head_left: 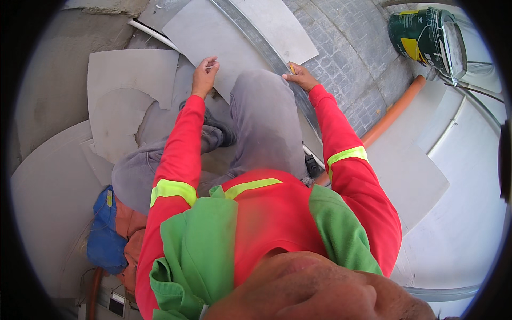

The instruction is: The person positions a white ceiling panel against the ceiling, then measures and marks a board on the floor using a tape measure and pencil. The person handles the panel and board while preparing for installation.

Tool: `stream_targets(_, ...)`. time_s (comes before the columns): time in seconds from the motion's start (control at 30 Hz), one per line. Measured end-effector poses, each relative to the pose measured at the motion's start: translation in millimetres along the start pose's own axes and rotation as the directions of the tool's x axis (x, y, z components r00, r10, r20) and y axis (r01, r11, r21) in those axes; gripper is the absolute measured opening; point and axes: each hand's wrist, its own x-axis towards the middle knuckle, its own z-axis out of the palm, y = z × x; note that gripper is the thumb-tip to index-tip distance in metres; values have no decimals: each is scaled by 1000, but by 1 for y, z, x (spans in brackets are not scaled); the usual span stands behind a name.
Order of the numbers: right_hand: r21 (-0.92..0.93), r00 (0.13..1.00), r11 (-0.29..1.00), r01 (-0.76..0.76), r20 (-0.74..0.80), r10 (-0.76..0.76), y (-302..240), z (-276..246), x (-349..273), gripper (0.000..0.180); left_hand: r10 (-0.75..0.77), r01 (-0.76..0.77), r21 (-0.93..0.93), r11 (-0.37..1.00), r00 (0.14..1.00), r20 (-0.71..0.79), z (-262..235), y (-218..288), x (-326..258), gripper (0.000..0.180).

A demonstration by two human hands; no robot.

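Note:
My left hand (pixel 204 79) is raised over a pale grey board (pixel 200 32), thumb and fingers pinched together. A thin whitish sliver shows at the fingertips, too small to name. My right hand (pixel 302 79) closes around a slim yellow object (pixel 292 68), with only its tip showing. That hand is beside a long metal channel (pixel 250 33), which slants across the board and passes under my right forearm. Another pale board piece (pixel 277 29) lies on the channel's far right side. My bent knee (pixel 262 88) is between the two hands.
A board with a curved cutout (pixel 160 66) lies to the left. At the far right a green bucket (pixel 421 37) stands on paving stones, near an orange pipe (pixel 394 112). Blue cloth (pixel 106 237) lies at lower left. More sheets (pixel 400 176) lie on the right.

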Motion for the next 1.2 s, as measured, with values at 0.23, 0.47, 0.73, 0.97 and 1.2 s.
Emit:
stream_targets(0.23, -661, 869, 749, -41, -393, -299, 15, 19, -28, 59, 154, -211, 329, 920, 969, 191, 39, 6, 38, 52)
stream_targets(0.47, -880, 750, 422, -216, -427, -505, 75, 39, -61, 42, 257, -424, 677, 601, 905, 339, 64, 26, 76, 76)
stream_targets(0.73, -869, 668, 429, -246, -472, -574, 86, 29, -66, 35, 298, -503, 697, 512, 864, 405, 68, 52, 101, 85)
stream_targets(0.97, -854, 649, 441, -277, -505, -569, 75, 35, -70, 36, 236, -447, 779, 439, 894, 379, 75, 59, 86, 85)
stream_targets(1.2, -807, 651, 527, -268, -555, -518, 49, 40, -81, 43, 282, -502, 749, 432, 864, 417, 73, 62, 88, 85)
